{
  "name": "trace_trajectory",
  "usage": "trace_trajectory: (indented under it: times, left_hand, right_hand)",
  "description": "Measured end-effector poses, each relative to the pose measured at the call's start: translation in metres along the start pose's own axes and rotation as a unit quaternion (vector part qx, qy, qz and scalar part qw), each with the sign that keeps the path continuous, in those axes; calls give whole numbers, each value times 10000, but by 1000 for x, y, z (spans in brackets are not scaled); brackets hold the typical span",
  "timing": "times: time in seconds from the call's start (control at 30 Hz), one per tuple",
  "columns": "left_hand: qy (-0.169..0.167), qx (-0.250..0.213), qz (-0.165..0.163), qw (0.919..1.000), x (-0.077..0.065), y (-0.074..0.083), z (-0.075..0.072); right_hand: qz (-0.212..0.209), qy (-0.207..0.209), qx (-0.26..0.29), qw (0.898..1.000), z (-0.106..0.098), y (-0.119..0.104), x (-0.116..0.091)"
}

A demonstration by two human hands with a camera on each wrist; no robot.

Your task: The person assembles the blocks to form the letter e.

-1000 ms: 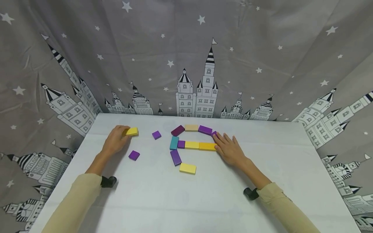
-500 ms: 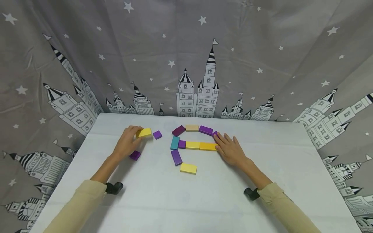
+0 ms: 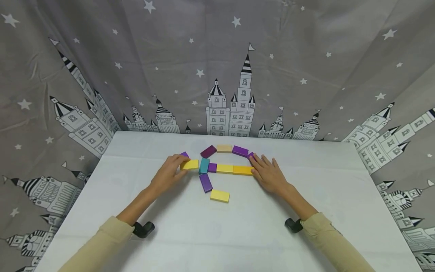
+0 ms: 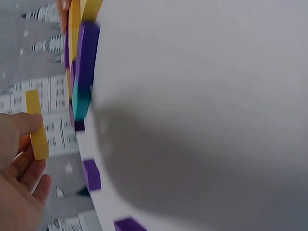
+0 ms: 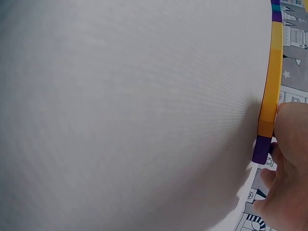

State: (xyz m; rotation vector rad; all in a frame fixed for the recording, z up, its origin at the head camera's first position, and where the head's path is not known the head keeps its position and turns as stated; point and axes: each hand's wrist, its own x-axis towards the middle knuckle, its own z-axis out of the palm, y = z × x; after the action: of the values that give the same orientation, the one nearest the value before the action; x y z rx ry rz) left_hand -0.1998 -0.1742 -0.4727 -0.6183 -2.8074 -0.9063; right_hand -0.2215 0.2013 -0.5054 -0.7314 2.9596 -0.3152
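My left hand [image 3: 168, 174] pinches a yellow block [image 3: 190, 164] between thumb and fingers, raised above the table in the left wrist view. It hangs just left of a teal block [image 3: 204, 166]. My right hand [image 3: 270, 175] rests with fairly straight fingers at the right end of the arrangement. Its fingertips overlap a small purple block [image 3: 250, 155], and the thumb is at the end of an orange-yellow block [image 3: 242, 170]. A pale yellow block [image 3: 224, 169] and a purple square [image 3: 212, 167] continue that row to the teal block.
Above the row curve a maroon block [image 3: 208, 151], a tan block [image 3: 224, 149] and a purple block [image 3: 240, 151]. Below lie another purple block [image 3: 205, 183] and a light yellow block [image 3: 219, 196]. A loose purple square [image 3: 184, 154] shows partly behind my left hand. A castle-print curtain [image 3: 170, 75] hangs behind.
My left hand has carried the yellow block rightward, from the table's left side to beside the teal block, now partly covering the loose purple square. My right hand has stayed in place.
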Motion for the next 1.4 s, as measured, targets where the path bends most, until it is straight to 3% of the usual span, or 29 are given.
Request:
trace_trajectory:
  times: [0.33, 0.87, 1.13, 1.4]
  left_hand:
    - [-327, -98, 521, 9981, -8, 36, 29]
    - [-1080, -616, 921, 9880, -14, 80, 69]
    - [-1306, -624, 994, 9845, -16, 94, 85]
    - [-1259, -691, 1115, 9833, -16, 102, 95]
  right_hand:
    - [32, -63, 29, 10000, -1, 0, 1]
    - [35, -25, -13, 10000, 1, 0, 0]
    - [52, 18, -18, 10000, 1, 0, 0]
    - [2, 39, -17, 10000, 1, 1, -1]
